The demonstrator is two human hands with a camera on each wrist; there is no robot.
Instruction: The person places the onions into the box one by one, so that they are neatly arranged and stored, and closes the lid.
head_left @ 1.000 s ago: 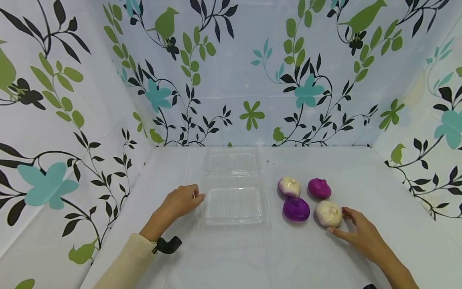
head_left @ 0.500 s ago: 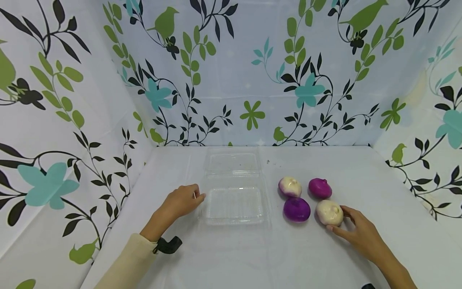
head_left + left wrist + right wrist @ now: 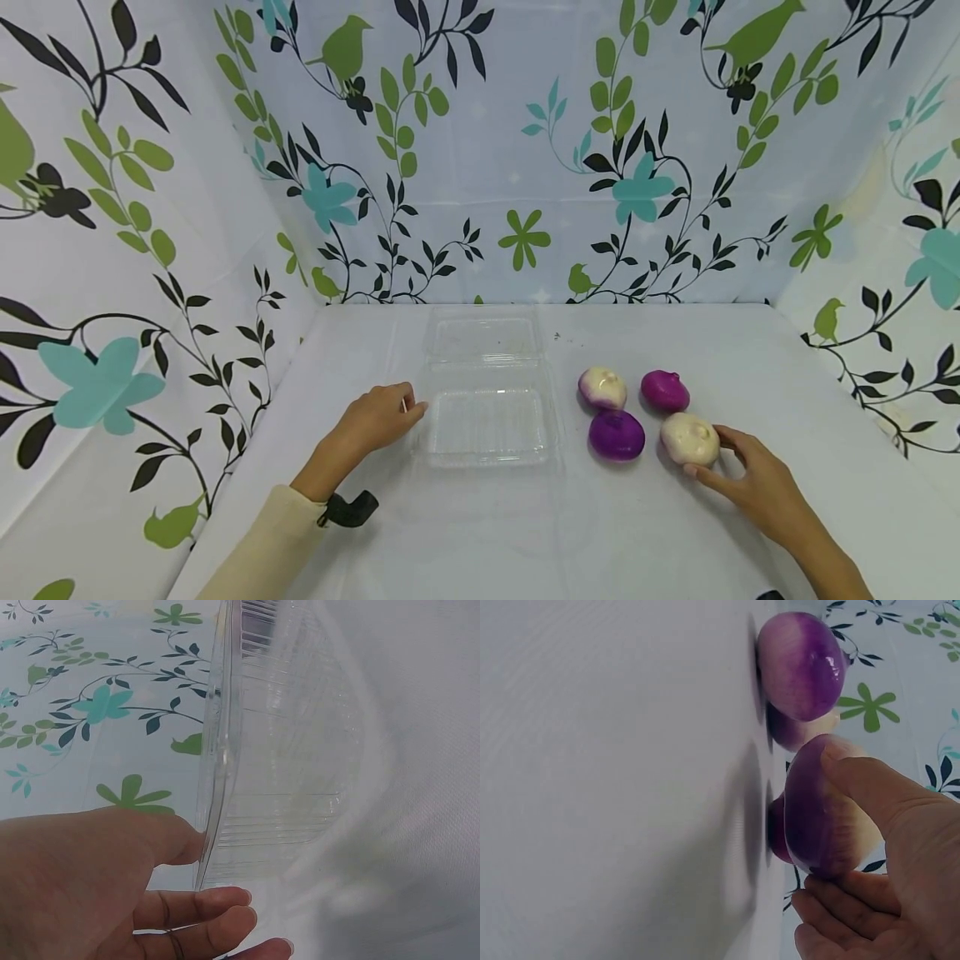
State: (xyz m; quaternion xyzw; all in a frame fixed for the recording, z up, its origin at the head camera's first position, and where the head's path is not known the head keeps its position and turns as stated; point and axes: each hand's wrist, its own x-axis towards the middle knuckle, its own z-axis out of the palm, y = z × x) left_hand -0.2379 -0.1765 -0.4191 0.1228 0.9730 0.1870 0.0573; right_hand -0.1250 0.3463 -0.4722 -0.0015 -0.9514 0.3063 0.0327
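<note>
Holding onion (image 3: 688, 439), right hand (image 3: 756, 483), container rim (image 3: 552, 421) apart

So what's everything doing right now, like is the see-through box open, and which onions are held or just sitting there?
See-through box: open.
Near pale onion: held.
Far pale onion: sitting on the table.
Dark purple onion: sitting on the table.
Pinkish-purple onion: sitting on the table.
Right hand: holding the near pale onion.
Left hand: at the box's edge; can't tell if it's gripping.
</note>
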